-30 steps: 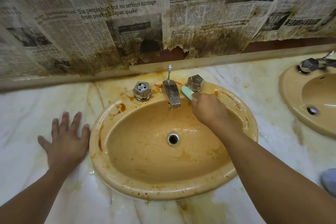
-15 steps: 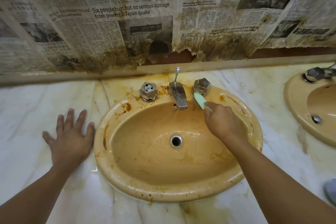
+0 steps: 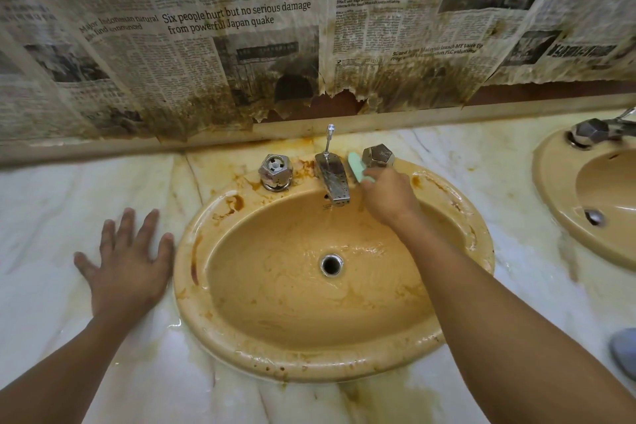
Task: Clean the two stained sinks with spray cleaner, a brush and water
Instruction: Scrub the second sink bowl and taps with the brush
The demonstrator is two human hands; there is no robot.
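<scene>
Scrubbing by the taps, upper middle of frame
Right hand [image 3: 389,198] gripped the green brush [image 3: 356,167], long axis pointing up-left from the knuckles into the gap between spout [image 3: 332,179] and right knob [image 3: 378,155]. Left hand [image 3: 127,262] lay flat and spread on the counter [image 3: 51,217] beside the sink [image 3: 186,244]. Newspaper [image 3: 220,17] read "Six people hurt but no serious damage from powerful Japan quake".

The left hand [image 3: 125,265] was laid flat with fingers spread, the arm stretched forward. The right hand [image 3: 389,198] was curled round a brush [image 3: 356,167], forearm extended.
</scene>
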